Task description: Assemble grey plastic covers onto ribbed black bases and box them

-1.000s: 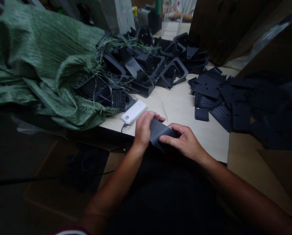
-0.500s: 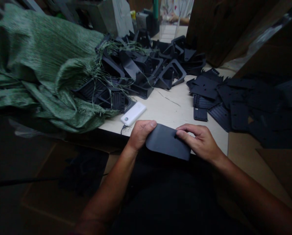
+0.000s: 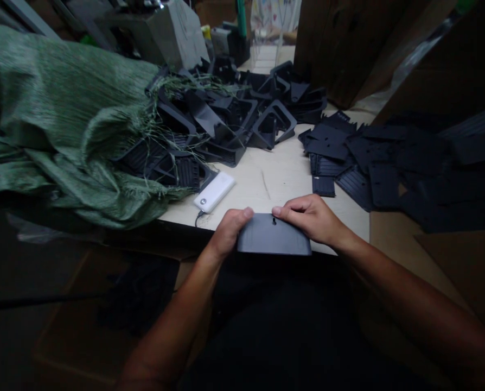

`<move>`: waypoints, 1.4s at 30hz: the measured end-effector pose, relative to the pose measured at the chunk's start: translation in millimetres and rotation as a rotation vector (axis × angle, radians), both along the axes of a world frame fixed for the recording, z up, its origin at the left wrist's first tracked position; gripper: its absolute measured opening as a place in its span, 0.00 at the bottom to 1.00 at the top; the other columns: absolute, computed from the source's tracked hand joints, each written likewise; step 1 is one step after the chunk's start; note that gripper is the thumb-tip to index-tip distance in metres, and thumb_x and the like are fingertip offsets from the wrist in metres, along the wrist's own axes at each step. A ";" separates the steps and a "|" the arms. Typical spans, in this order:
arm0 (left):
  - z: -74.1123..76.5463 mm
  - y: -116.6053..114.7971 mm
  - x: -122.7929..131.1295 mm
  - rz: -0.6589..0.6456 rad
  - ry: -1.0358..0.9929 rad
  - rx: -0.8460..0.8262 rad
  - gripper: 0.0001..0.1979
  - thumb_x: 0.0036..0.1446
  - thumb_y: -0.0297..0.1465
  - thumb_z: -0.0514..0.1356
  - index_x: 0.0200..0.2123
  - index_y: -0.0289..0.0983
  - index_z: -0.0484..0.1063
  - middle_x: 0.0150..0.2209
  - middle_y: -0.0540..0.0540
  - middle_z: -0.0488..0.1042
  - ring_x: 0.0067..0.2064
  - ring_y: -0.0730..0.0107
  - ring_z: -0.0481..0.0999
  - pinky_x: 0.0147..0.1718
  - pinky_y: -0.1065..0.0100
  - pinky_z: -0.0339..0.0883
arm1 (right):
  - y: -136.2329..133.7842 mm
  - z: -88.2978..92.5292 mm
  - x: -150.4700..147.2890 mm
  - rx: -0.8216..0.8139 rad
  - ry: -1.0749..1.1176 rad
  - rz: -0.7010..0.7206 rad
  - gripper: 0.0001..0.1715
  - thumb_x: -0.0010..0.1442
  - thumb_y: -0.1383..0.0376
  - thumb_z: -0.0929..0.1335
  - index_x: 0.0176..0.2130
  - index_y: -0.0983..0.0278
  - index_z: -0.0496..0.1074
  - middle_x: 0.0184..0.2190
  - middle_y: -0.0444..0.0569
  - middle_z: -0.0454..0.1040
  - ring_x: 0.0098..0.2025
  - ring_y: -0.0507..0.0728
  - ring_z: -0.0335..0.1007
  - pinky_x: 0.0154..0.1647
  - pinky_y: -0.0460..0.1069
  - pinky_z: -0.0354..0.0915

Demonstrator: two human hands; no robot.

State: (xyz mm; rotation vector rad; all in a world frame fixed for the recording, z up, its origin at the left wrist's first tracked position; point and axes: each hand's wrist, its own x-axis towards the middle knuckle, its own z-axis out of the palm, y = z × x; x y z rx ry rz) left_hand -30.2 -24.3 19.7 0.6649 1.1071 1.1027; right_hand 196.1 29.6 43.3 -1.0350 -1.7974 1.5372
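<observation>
A black plastic panel (image 3: 273, 237) with a keyhole slot (image 3: 274, 220) is held at the near edge of the table (image 3: 281, 187), partly over that edge. It is gripped by the left hand (image 3: 228, 232) and right hand (image 3: 307, 217), which are apart, one at each upper corner. The hold appears light, so the panel could be dropped below the edge if the fingers loosen. A white power bank (image 3: 214, 191) lies just beyond the left hand, and its cable (image 3: 198, 218) could be snagged by the forearm. A green woven sack (image 3: 63, 125) lies at left, with black moulded frames (image 3: 222, 119) heaped at its frayed mouth; its contents are hidden. Flat black panels (image 3: 389, 168) are piled at right. Farther off, a clear rack (image 3: 267, 57) is seen before a co-worker's sleeve (image 3: 275, 16).
</observation>
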 end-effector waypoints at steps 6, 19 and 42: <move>6.5 4.0 6.5 -0.042 0.076 0.039 0.20 0.50 0.46 0.73 0.26 0.34 0.79 0.21 0.49 0.71 0.21 0.72 0.66 0.21 0.70 0.57 | 15.3 7.9 5.4 0.309 -0.120 -0.126 0.27 0.69 0.48 0.69 0.26 0.64 0.78 0.22 0.44 0.72 0.26 0.52 0.66 0.26 0.47 0.59; 0.7 -8.0 20.5 0.223 0.226 0.253 0.16 0.59 0.42 0.70 0.28 0.36 0.76 0.27 0.49 0.75 0.30 0.69 0.71 0.32 0.70 0.64 | -25.3 -17.7 -18.6 -0.512 0.430 -0.210 0.27 0.58 0.46 0.77 0.37 0.69 0.80 0.30 0.51 0.81 0.31 0.54 0.78 0.38 0.49 0.74; 12.4 0.4 55.9 0.128 -0.292 0.047 0.08 0.57 0.36 0.60 0.37 0.37 0.71 0.33 0.41 0.83 0.38 0.53 0.83 0.44 0.56 0.74 | -65.6 -31.5 -25.5 -0.090 0.327 -0.129 0.24 0.67 0.51 0.73 0.53 0.65 0.78 0.52 0.53 0.79 0.53 0.62 0.74 0.58 0.55 0.67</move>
